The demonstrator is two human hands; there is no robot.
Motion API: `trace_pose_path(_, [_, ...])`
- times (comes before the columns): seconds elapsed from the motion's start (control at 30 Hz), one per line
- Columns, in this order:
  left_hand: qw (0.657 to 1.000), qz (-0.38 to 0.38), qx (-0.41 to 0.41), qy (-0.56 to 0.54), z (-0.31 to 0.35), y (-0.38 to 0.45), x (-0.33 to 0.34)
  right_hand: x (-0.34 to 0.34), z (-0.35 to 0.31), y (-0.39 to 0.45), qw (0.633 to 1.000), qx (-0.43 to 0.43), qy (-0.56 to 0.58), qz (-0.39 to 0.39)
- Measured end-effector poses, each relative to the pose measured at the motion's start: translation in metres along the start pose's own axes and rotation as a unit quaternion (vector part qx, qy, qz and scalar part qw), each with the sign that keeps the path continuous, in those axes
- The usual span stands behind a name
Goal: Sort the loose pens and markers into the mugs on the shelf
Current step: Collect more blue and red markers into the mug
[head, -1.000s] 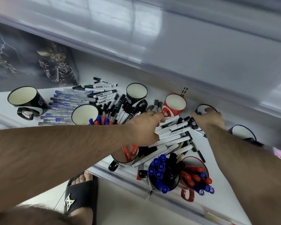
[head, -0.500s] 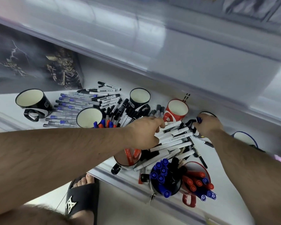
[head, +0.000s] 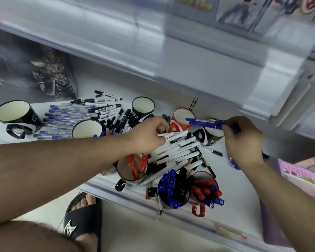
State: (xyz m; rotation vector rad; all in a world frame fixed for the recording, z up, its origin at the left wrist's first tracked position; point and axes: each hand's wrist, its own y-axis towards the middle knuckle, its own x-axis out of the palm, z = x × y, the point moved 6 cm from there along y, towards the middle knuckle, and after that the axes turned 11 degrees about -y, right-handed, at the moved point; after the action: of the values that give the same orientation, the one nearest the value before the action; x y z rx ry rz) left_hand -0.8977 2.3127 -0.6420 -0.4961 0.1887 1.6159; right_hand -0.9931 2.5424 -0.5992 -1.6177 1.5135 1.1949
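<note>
On the white shelf [head: 233,200], the right hand [head: 243,140], at about 3 o'clock from the heap of white-barrelled markers [head: 175,151], has its grip clamped on a few blue-capped markers [head: 202,121] held level over the red enamel mug [head: 180,119] and the black mug [head: 212,136] beside it. The left hand [head: 147,135] pinches one white marker at the heap's 10 o'clock edge. Blue-capped clear pens [head: 62,119] lie loose toward 9 o'clock, and at 6 o'clock stand a black mug of blue markers [head: 171,186] and a red mug of red and blue markers [head: 205,190].

Both hands [head: 149,135] [head: 243,140] curled, seemingly pinching.
</note>
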Motion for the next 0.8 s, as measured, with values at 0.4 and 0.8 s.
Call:
trace_pose_path(0.4, [0.926,-0.197,-0.161,-0.278,-0.015,-0.064,-0.015,0.011,-0.067,-0.079,0.93,-0.05,0.337,-0.136])
trace_pose_path(0.8, [0.891,0.294,-0.226,-0.261,-0.12,-0.102,-0.157,0.062,-0.163,-0.091,0.97,-0.094,0.199,-0.104])
